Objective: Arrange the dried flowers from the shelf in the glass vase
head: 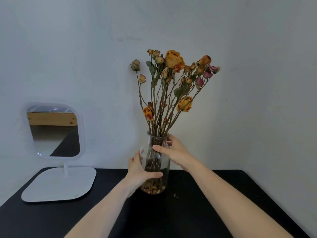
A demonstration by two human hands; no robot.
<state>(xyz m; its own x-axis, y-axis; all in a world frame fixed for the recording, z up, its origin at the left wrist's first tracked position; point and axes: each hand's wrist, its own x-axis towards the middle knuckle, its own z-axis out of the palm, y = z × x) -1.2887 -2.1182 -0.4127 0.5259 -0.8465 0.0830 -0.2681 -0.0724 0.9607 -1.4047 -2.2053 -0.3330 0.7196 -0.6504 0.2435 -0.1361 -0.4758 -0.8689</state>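
A clear glass vase stands on the black table, close to the wall. Dried flowers, orange, yellow and a few pink roses on long brown stems, stand in it and fan out above the rim. Loose dried petals lie at the vase's bottom. My left hand wraps around the vase's lower left side, thumb across the front. My right hand grips the neck and shoulder from the right, thumb on the front glass.
A white table mirror on a flat white base stands at the left of the table. A small dark crumb lies right of the vase. The pale wall rises directly behind.
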